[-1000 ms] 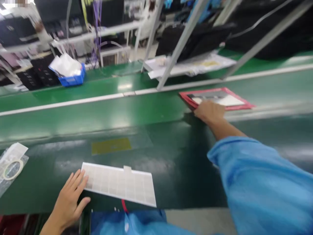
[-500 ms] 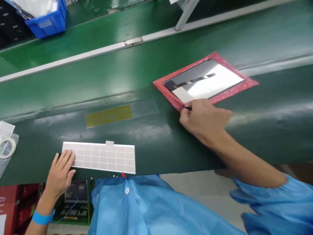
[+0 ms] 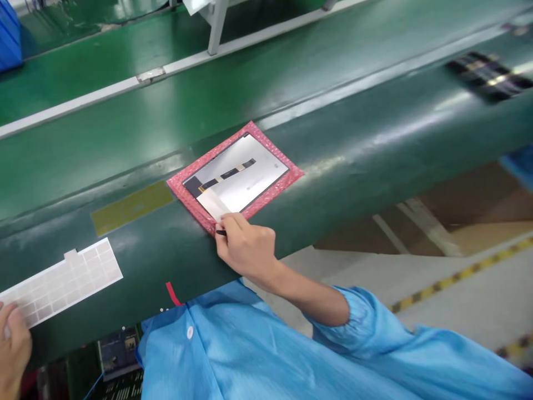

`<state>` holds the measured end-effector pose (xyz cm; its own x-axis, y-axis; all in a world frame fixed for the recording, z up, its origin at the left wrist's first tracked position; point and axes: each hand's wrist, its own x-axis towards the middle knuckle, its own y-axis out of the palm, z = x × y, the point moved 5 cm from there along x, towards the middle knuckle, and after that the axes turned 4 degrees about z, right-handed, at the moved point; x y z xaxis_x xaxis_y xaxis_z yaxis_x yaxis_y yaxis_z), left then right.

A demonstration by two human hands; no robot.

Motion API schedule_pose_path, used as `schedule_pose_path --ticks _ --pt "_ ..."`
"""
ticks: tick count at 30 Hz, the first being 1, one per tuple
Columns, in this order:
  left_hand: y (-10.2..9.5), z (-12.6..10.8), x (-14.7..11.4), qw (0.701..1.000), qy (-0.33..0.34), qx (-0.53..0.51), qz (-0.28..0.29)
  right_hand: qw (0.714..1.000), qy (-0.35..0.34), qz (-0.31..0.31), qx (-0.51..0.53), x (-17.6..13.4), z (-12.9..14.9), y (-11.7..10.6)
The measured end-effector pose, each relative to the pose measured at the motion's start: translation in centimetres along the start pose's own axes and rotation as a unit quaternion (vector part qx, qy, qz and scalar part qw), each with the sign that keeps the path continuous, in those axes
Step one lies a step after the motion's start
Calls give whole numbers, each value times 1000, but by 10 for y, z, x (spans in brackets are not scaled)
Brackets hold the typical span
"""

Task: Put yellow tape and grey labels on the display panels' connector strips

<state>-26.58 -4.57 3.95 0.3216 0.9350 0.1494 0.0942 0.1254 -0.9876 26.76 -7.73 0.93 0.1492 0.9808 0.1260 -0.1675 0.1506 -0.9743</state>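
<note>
A flat display panel point(image 3: 254, 180), silvery with a dark ribbon cable point(image 3: 233, 171) across its back, lies on a pink bubble-wrap sheet point(image 3: 283, 183). My right hand point(image 3: 247, 244) is closed at the wrap's near corner, its fingertips touching the end of a pale strip point(image 3: 213, 204) along the panel's edge. A small black tool point(image 3: 221, 232) sticks out between thumb and forefinger; its kind is hidden. At the left edge my left hand point(image 3: 14, 344), partly cut off, grips the end of a white label sheet point(image 3: 66, 283) with a grid of grey labels.
A yellow strip point(image 3: 133, 208) is on the green bench mat point(image 3: 353, 172), left of the wrap. Blurred dark parts point(image 3: 489, 75) lie far right. A white rail point(image 3: 91, 100) and a metal leg point(image 3: 217, 28) stand behind. A blue bin point(image 3: 9, 36) sits at the upper left.
The view has swung right. Relative to the yellow strip, the label sheet has shifted left and turned with my left hand. My right hand stays at the wrap's corner.
</note>
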Motion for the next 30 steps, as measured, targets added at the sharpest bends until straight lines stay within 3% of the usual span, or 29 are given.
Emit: schedule_pose_path --ticks 2,4,5,8,11,13,15,19,21,24,30 --pt "-4 -38 30 995 -66 24 -74 1000 -4 14 14 -7 15 -1" --pt "-5 -101 60 988 -27 -21 -152 999 -9 30 31 -14 30 -1" --pt "-1 -136 73 986 7 -49 -160 998 -13 38 40 -18 36 -2" --pt "17 -232 98 986 68 -115 -100 994 -44 66 75 -18 38 -8" --pt "33 -295 109 975 129 -181 -21 995 -8 52 83 1 4 -26" --pt "40 -311 121 974 137 -183 -2 995 88 12 53 14 -29 -42" --pt "47 -315 144 977 126 -170 18 990 139 7 20 18 -46 -51" --pt "62 -322 198 977 140 -128 96 983 149 104 -13 -8 -25 -35" --pt "63 -332 211 975 153 -121 110 978 163 131 -10 -23 -13 -22" --pt "58 -350 199 972 166 -122 109 974 191 119 2 -28 -22 -11" --pt "63 -363 150 950 239 -160 119 965 247 80 23 -1 -102 -16"
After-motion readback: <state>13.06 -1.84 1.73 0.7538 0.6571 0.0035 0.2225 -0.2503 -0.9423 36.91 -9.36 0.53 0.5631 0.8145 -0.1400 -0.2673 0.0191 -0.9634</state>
